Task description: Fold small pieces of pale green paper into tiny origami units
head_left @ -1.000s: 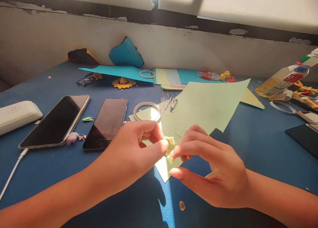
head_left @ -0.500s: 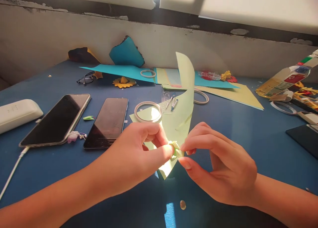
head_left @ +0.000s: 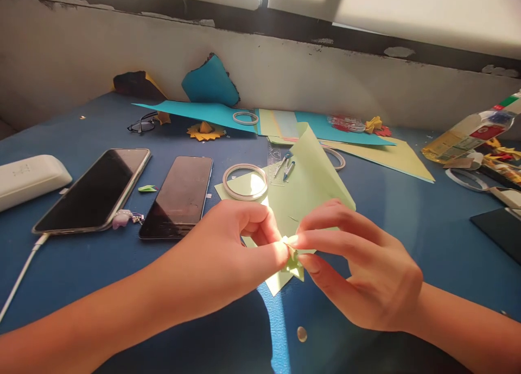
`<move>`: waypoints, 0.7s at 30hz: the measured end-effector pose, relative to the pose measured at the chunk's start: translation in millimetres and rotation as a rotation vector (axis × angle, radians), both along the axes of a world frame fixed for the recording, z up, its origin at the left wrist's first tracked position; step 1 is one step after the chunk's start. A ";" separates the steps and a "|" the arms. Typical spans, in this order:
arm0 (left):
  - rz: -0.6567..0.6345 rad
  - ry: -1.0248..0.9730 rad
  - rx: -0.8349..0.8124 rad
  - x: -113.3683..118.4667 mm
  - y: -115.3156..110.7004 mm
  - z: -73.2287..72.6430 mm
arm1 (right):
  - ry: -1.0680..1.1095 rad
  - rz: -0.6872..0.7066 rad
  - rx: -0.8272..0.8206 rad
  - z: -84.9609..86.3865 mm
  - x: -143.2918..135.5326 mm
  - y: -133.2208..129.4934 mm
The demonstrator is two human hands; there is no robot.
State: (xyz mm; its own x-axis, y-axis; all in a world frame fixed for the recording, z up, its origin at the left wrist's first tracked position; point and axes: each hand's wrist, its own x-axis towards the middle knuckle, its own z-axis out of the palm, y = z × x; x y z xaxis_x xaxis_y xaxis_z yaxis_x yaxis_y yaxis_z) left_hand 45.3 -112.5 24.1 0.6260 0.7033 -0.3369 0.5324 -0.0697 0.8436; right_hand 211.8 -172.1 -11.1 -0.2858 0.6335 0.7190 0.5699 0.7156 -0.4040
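Between my two hands is a small folded piece of light green paper. My left hand pinches it between thumb and forefinger. The fingertips of my right hand close on its upper right side, thumb below and forefinger above. My fingers hide part of its folds. Beneath and behind it lies a large pale green paper sheet, its right edge curling up. A tape roll rests on the sheet's left part, near a pair of compasses and a clear ruler.
Two phones and a white case lie at the left. Behind are blue paper, a yellow paper flower and glasses. A tilted bottle is at the right.
The sheet's tall upright curl has dropped and spread to the right. My right fingers have closed in on the folded green paper, which now points lower. The view has shifted slightly.
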 end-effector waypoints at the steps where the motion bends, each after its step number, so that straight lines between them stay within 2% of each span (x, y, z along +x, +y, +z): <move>1: 0.001 -0.004 0.034 -0.3 -1.0 -1.4 | 0.013 -0.017 -0.008 0.0 -0.7 0.0; 3: 0.014 -0.018 0.180 -1.2 -3.7 -6.0 | 0.058 -0.064 -0.055 -0.1 -2.3 -0.9; 7: 0.060 -0.043 0.663 -2.5 -8.5 -17.2 | 0.106 -0.161 -0.151 0.7 -5.9 -3.2; 9: 0.055 -0.044 0.800 -2.7 -9.4 -20.7 | 0.086 -0.207 -0.146 1.4 -7.0 -3.2; 17: 0.005 0.004 0.919 -2.9 -10.7 -18.1 | -0.060 -0.278 -0.004 1.3 -8.7 -2.0; 21: 0.022 -0.027 0.891 -2.9 -11.7 -18.6 | -0.112 -0.299 0.056 -2.0 -7.9 -2.3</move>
State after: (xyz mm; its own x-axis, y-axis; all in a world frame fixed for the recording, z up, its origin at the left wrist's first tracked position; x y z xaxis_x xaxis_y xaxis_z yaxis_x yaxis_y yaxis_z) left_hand 42.3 -124.1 5.5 0.6091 0.7088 0.3558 0.5218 -0.6960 0.4933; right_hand 204.0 -174.4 -13.1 -0.1720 0.6614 0.7301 0.7969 0.5291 -0.2916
